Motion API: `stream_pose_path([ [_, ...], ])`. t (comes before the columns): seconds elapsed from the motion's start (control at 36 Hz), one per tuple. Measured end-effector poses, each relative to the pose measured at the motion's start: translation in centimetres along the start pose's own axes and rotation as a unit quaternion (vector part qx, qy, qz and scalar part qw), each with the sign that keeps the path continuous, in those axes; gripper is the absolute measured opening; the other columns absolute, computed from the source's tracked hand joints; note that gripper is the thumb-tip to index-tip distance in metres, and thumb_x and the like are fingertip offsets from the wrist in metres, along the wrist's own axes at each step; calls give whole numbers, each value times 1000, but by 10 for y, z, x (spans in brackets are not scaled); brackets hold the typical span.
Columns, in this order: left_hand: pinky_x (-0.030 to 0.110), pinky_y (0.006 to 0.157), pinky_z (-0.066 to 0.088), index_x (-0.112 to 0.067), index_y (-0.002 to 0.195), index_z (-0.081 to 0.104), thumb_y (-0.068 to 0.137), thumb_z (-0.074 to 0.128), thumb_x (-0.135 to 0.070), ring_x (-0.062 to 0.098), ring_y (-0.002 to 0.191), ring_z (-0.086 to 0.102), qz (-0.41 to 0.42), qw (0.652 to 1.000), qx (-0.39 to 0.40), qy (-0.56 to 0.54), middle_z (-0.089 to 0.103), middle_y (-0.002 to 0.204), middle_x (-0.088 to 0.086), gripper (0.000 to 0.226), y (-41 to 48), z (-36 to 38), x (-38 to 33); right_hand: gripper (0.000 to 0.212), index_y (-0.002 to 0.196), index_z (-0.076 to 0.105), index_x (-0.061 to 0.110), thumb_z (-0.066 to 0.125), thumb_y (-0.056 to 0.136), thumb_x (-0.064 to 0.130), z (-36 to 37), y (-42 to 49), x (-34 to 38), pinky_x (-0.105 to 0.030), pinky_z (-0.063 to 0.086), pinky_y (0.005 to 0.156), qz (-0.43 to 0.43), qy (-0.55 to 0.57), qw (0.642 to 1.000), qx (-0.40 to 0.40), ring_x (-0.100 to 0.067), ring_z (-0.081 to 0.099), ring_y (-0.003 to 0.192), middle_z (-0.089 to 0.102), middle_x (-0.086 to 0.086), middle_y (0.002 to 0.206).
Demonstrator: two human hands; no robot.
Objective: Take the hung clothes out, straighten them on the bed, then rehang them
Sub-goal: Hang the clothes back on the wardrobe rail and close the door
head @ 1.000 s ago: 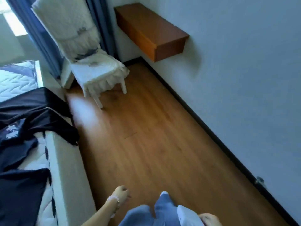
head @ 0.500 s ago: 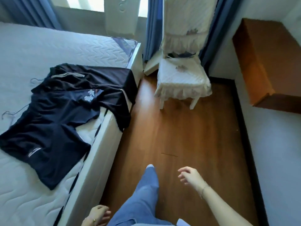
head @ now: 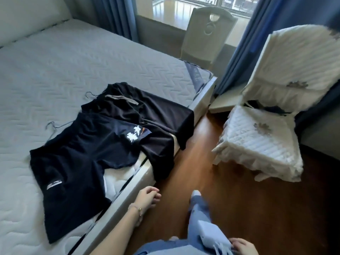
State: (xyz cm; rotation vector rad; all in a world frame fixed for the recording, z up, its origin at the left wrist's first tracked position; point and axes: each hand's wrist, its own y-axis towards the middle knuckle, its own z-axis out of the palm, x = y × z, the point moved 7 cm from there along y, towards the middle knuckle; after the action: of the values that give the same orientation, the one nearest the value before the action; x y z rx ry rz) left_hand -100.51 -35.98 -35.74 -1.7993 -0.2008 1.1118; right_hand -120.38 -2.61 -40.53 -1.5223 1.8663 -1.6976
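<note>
Two dark garments lie spread on the bed (head: 55, 57). A black top (head: 147, 111) lies nearer the foot of the bed, and its hem hangs over the bed's edge. Partly overlapping it is a navy top (head: 79, 159) with a white print. A thin wire hanger hook (head: 90, 94) sticks out of the black top, and another hook (head: 53, 126) out of the navy one. My left hand (head: 147, 197) hangs loosely curled beside the bed frame and holds nothing. My right hand (head: 241, 245) is low at my hip, against a white device, partly cut off by the frame.
A chair with a white quilted cover (head: 261, 137) stands on the wooden floor (head: 230, 190) to the right of the bed. A second pale chair (head: 207, 35) stands by the window between blue curtains (head: 244, 43). My leg in blue jeans (head: 198, 208) is stepping forward.
The view has swung left from the wall and floor onto the bed. My left hand has come up beside the bed frame. My right hand has dropped to my hip.
</note>
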Motion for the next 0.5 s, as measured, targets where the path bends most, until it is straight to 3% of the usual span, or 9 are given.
stream_pose_path([
  [0.08,21,51,37,-11,84,55,92,40,-2,17,61,54,0,999,-26,-43,61,75,7,19,24,6,-33,18,87,60,-29,43,83,-26,-7,53,39,-11,49,44,3,-14,1000,26,-23,63,48,64,-19,66],
  [0.14,22,54,40,-11,85,56,92,40,-3,17,64,56,-15,997,-43,-59,62,78,7,19,41,7,-43,22,83,61,-24,40,84,-25,-10,70,89,-15,47,36,0,-21,999,50,-27,58,49,62,-21,63],
  [0.25,23,56,42,-11,84,56,93,38,-4,17,63,56,-83,988,-89,-93,63,80,8,21,62,2,-43,26,78,59,-15,36,88,-20,-12,100,198,-16,39,28,-11,-66,995,70,-18,48,25,55,-16,46],
  [0.42,18,44,32,-6,80,55,94,38,-4,17,50,47,-122,969,-175,-129,60,70,10,22,75,-9,-38,20,83,60,-1,42,90,-4,33,153,350,-14,32,36,-65,-235,962,124,-13,45,35,58,-8,51],
  [0.5,19,47,37,-3,76,58,92,43,-3,19,49,50,-142,949,-229,-166,63,66,14,21,70,-22,-27,22,82,64,6,46,88,-2,82,160,421,-16,35,39,-129,-305,931,153,-11,49,39,61,-5,55],
])
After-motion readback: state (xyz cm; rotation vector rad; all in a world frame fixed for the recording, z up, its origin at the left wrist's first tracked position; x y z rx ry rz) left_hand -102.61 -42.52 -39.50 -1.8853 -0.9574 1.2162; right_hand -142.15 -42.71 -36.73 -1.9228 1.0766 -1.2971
